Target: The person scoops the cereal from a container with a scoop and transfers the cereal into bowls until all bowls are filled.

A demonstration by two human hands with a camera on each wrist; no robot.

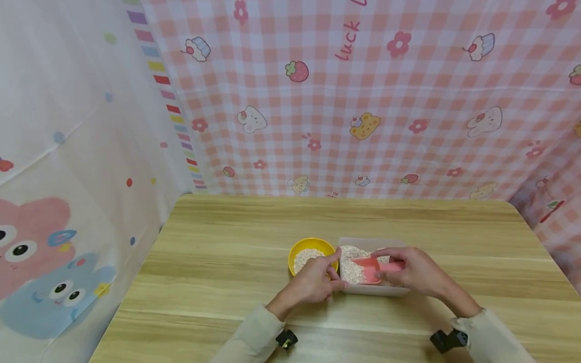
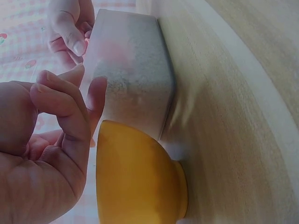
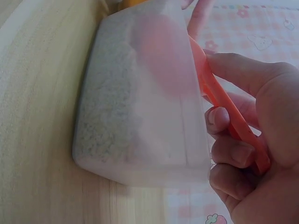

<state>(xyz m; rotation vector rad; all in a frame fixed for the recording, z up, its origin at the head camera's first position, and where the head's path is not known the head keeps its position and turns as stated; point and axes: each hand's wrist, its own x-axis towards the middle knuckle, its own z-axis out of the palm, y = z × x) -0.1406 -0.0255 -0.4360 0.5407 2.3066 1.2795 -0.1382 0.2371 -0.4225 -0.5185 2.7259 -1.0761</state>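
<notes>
A pink-red scoop [image 1: 371, 270] lies tilted in a translucent plastic container [image 1: 376, 291], its blade among pale oat-like flakes [image 1: 353, 254]. My right hand [image 1: 415, 270] grips the scoop's handle [image 3: 238, 121], fingers curled round it above the container's rim. To the left, a yellow bowl [image 1: 313, 241] stands close beside the container and holds more of the flakes [image 1: 305, 258]. Across the front of the bowl reaches my left hand [image 1: 313, 282], bent fingers spread at the container's left edge. One of its fingertips [image 2: 97, 86] overlaps the container's wall in the left wrist view.
The wood-grain table [image 1: 218, 282] extends on all sides of the bowl and container. A pink checked cloth [image 1: 317, 101] hangs behind it, and a white patterned cloth [image 1: 91, 151] hangs at the left. Both wrists wear black cameras.
</notes>
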